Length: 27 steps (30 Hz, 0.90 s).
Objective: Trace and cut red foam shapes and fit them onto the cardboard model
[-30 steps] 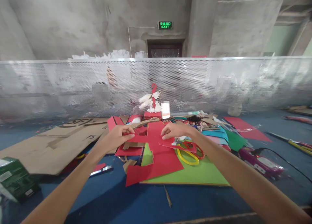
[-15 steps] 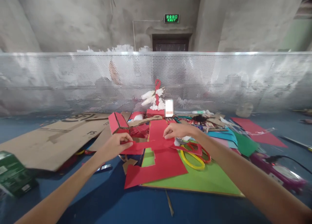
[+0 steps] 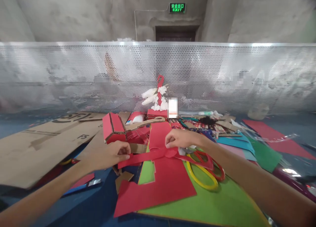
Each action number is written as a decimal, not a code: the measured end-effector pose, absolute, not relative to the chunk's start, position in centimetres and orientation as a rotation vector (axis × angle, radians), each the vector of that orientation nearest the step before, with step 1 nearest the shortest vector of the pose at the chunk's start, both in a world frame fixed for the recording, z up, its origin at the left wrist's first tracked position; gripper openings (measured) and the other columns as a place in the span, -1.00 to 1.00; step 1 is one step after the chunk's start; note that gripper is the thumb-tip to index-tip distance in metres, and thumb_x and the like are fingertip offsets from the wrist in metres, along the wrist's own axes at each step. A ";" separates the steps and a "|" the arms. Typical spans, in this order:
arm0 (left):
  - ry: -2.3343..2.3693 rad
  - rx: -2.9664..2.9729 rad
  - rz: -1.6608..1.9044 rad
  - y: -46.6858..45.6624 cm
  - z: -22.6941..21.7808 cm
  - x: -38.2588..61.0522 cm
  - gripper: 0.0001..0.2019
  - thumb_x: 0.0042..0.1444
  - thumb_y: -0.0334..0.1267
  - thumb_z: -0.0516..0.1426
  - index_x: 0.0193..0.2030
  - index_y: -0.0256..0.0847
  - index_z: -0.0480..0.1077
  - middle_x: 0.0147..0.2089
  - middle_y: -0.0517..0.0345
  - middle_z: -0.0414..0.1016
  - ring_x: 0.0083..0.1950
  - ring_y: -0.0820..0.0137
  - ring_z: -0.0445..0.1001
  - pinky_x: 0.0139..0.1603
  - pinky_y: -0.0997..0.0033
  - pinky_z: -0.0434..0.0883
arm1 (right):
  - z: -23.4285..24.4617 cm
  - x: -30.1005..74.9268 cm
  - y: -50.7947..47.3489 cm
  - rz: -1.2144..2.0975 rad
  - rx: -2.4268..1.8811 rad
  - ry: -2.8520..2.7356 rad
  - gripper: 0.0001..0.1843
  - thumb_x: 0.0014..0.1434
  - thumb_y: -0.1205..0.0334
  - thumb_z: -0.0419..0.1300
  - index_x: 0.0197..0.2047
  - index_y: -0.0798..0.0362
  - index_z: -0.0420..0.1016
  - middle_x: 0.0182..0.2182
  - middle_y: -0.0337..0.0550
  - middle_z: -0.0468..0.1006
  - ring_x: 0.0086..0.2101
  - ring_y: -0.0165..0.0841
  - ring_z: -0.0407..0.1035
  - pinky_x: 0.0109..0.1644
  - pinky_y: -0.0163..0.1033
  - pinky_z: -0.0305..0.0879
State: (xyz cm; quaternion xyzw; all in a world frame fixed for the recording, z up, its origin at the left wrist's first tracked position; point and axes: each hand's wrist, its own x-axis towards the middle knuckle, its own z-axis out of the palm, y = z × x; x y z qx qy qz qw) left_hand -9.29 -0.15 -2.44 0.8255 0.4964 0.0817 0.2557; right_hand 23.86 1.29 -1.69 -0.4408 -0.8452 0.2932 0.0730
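Observation:
My left hand pinches the left end of a long red paper strip. The fingers of my right hand are closed on the strip farther right, where it looks folded or overlapped; my fingertips partly hide that spot. Beneath the strip lies a large cut sheet of red paper with a stepped notch on its left side. Under that is a light green board. Yellow-handled scissors and red-handled scissors rest on the board below my right forearm.
Brown cardboard spreads across the left, with a blue cutter near it. A red box stands behind my left hand. White flower shapes stand at the back before a perforated metal screen. Coloured sheets lie right.
The camera view has dipped and come closer to the table. My left hand has shifted slightly left and down with the strip's end; my right hand stays on the strip, which now looks folded there.

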 end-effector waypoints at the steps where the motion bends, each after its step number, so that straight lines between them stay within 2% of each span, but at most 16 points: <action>1: 1.349 2.257 0.180 0.3 -2.4 -9.3 -0.79 0.10 -0.04 0.14 -0.27 -0.12 0.45 -0.35 0.19 0.55 -0.34 0.32 0.48 -0.36 0.41 0.28 | -1.6 23.9 1.4 0.868 -1.349 -2.545 -0.81 0.16 0.24 0.22 -0.23 0.13 0.63 -0.39 -0.18 0.63 -0.47 -0.43 0.38 -0.44 -0.40 0.18; 10: 1.320 2.329 -0.161 3.5 -0.6 -7.5 -0.83 -0.07 -0.20 0.20 -0.28 -0.04 0.55 -0.29 0.16 0.61 -0.29 0.22 0.53 -0.37 0.39 0.25 | -1.7 24.1 1.9 0.833 -1.418 -2.560 -0.84 0.12 0.27 0.29 -0.26 0.10 0.69 -0.35 -0.15 0.69 -0.35 -0.34 0.51 -0.37 -0.37 0.22; 18: 1.282 2.345 -0.428 3.0 1.8 -5.3 -0.83 -0.27 -0.34 0.18 -0.46 -0.08 0.55 -0.48 0.15 0.57 -0.47 0.25 0.46 -0.51 0.42 0.15 | -2.8 23.6 2.3 0.766 -1.377 -2.576 -0.87 0.11 0.20 0.33 -0.28 0.04 0.67 -0.40 -0.20 0.66 -0.42 -0.40 0.44 -0.43 -0.37 0.12; 24: 1.280 2.431 -0.637 3.1 1.7 -5.1 -0.74 -0.27 -0.41 0.10 -0.45 -0.02 0.54 -0.45 0.15 0.57 -0.41 0.20 0.47 -0.50 0.37 0.14 | -3.2 23.4 2.0 0.738 -1.343 -2.548 -0.91 0.11 0.22 0.31 -0.34 0.00 0.66 -0.42 -0.24 0.66 -0.42 -0.39 0.47 -0.41 -0.34 0.11; 27: 1.260 2.473 -0.520 3.2 0.9 -5.6 -0.69 -0.28 -0.44 0.08 -0.43 0.00 0.55 -0.41 0.16 0.57 -0.38 0.21 0.50 -0.48 0.37 0.17 | -3.7 23.6 2.2 0.762 -1.340 -2.499 -0.93 0.10 0.20 0.32 -0.36 -0.01 0.63 -0.47 -0.28 0.63 -0.45 -0.41 0.46 -0.41 -0.34 0.12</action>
